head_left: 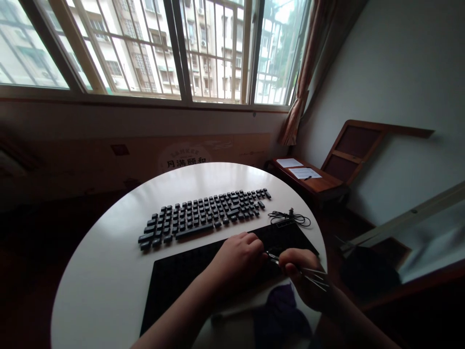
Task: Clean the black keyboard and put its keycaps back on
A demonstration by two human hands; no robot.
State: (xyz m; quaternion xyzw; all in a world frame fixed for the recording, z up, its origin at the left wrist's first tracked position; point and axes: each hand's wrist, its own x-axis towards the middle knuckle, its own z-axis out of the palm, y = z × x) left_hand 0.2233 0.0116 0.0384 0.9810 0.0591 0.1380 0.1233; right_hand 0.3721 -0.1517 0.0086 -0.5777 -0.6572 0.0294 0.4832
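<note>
My left hand is curled on the black keyboard base; anything its fingers hold is hidden. Just to its right, my right hand is closed around a thin metal wire tool that looks like a keycap puller. The tool's tip points left and meets or nearly meets my left fingers. Beyond the base, black keycaps lie loose on the table in keyboard order. A coiled black cable rests at the base's far right edge.
A round white table carries all this. Near its front edge lie a dark purple cloth and a blurred long-handled item. To the right, a wooden chair holds papers and a pen. A barred window is behind.
</note>
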